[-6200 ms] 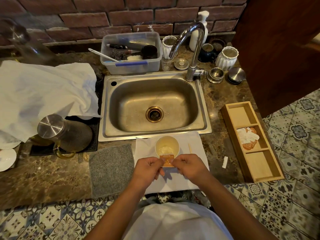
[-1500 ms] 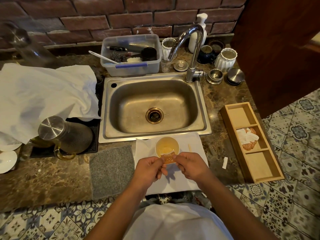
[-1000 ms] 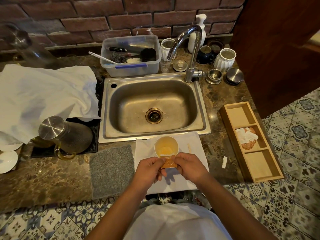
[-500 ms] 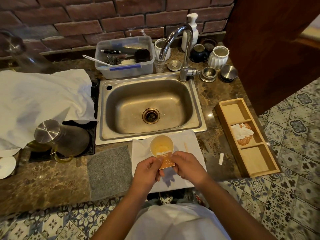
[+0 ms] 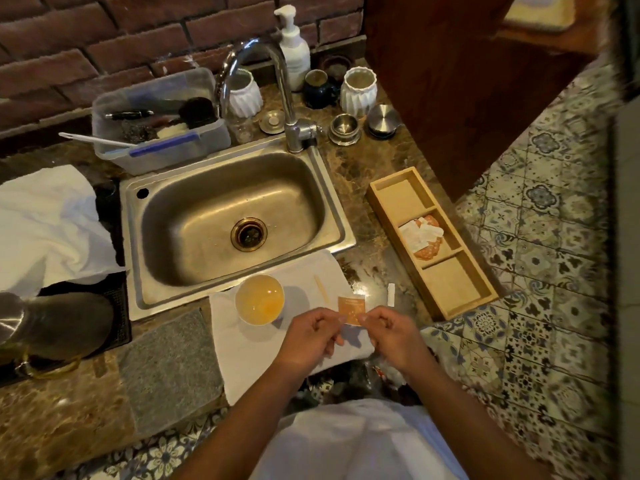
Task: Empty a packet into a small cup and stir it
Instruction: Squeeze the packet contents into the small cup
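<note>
Head view: both hands [image 5: 349,336] pinching orange packet [image 5: 350,309], print illegible, beside cup [image 5: 259,299].

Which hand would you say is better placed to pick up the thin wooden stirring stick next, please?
Right hand: the thin wooden stirring stick lies right of the small cream cup, nearer that side; both hands pinch the orange packet.

The left hand [image 5: 313,332] and right hand [image 5: 391,329] are raised side by side, fingertips pinching together, forearms converging.
</note>
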Available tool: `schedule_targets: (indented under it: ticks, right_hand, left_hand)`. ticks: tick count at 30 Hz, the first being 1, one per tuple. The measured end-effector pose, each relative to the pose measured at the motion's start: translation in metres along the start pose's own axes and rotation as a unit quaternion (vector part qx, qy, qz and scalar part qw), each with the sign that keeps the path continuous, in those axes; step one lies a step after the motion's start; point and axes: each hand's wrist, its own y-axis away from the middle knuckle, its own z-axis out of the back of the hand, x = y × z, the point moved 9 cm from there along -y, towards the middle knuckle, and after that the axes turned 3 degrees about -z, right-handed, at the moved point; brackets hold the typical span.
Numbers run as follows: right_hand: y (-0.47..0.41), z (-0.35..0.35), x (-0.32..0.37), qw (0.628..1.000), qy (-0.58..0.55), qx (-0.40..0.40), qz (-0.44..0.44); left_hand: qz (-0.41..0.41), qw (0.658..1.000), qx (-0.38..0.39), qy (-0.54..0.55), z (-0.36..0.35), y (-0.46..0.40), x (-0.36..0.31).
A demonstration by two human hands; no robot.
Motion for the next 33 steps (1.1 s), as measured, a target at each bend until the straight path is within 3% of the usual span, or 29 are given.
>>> schedule_targets:
  ticks: [4,10,19,22,27,33]
  right_hand:
    - [-0.023,0.029,-0.027,0.996,0.009,-0.065,-0.056]
    - [-0.05,0.055,-0.053,0.99,0.043,-0.04,-0.126]
    - [-0.065,0.071,-0.05,0.985,0.132,-0.019,-0.106]
    - [-0.059,0.073,-0.048,0.984,0.143,-0.038,-0.101]
    - [-0.049,0.079,-0.034,0.973,0.209,-0.062,-0.07]
    - [-0.046,0.06,-0.01,0.972,0.231,-0.044,-0.025]
  left_hand:
    - [0.041,0.998,-0.009,-0.046,-0.032,-0.031,0.009]
    - [0.072,0.99,-0.005,-0.125,-0.06,-0.062,0.024]
    - [0.075,0.979,-0.017,-0.188,-0.068,-0.074,0.028]
    - [0.067,0.984,-0.028,-0.164,-0.062,-0.072,0.029]
    - [0.048,0.991,0.02,-0.121,-0.053,-0.053,0.017]
    - [-0.002,0.998,-0.041,-0.056,-0.017,-0.01,-0.023]
